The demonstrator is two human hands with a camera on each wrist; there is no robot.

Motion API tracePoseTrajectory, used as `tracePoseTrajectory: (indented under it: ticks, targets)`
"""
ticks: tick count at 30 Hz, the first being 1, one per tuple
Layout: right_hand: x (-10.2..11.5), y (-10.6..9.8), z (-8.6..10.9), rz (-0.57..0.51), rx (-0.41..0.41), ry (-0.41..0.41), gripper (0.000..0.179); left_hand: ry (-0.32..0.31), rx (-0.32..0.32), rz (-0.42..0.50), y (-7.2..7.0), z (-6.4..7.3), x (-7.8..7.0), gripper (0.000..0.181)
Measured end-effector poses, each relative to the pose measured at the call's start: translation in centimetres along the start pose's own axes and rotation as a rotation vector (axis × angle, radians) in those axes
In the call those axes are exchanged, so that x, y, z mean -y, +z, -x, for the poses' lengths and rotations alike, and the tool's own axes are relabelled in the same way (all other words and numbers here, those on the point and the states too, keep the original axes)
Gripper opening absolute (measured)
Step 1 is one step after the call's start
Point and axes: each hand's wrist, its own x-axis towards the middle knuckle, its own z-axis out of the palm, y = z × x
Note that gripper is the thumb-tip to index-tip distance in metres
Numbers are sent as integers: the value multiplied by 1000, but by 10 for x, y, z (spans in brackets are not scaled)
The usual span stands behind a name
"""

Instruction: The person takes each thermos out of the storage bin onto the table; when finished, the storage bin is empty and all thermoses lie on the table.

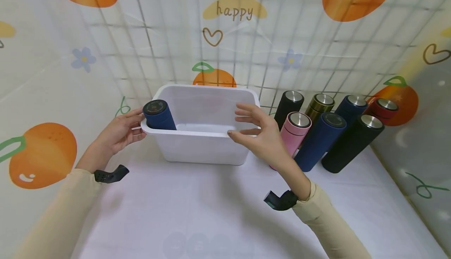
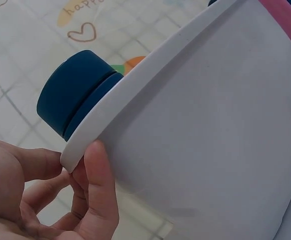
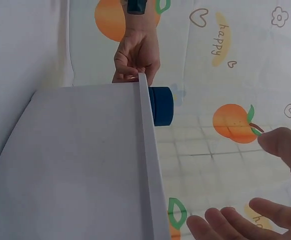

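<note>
A white plastic bin (image 1: 202, 148) stands on the table. Inside its left end leans a dark blue thermos bottle (image 1: 161, 117), its lid above the rim. My left hand (image 1: 121, 131) pinches the bin's left rim between thumb and fingers, which the left wrist view shows close up at the rim (image 2: 98, 117). Over the bin's right end hovers my right hand (image 1: 258, 133), fingers spread and thumb apart, holding nothing. In the right wrist view the right hand (image 3: 270, 210) appears clear of the bin wall (image 3: 85, 160). The blue bottle's lower part is hidden by the bin.
Several thermos bottles stand grouped right of the bin: a pink one (image 1: 296, 131), a blue one (image 1: 320, 141), a black one (image 1: 352, 143), a gold one (image 1: 320, 108), a red one (image 1: 382, 110) and others. Behind them hangs a printed sheet over a wire grid (image 1: 169, 47).
</note>
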Motion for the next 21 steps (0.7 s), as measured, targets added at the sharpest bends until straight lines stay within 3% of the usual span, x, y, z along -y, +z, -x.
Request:
tracePoseTrajectory:
  ticks: [15, 21]
  targets:
    - [-5, 25, -10, -1, 37, 29, 64, 0, 13, -6, 2, -2, -3, 69]
    - [-10, 36, -17, 0, 41, 0, 66, -24, -11, -29, 2, -2, -3, 72]
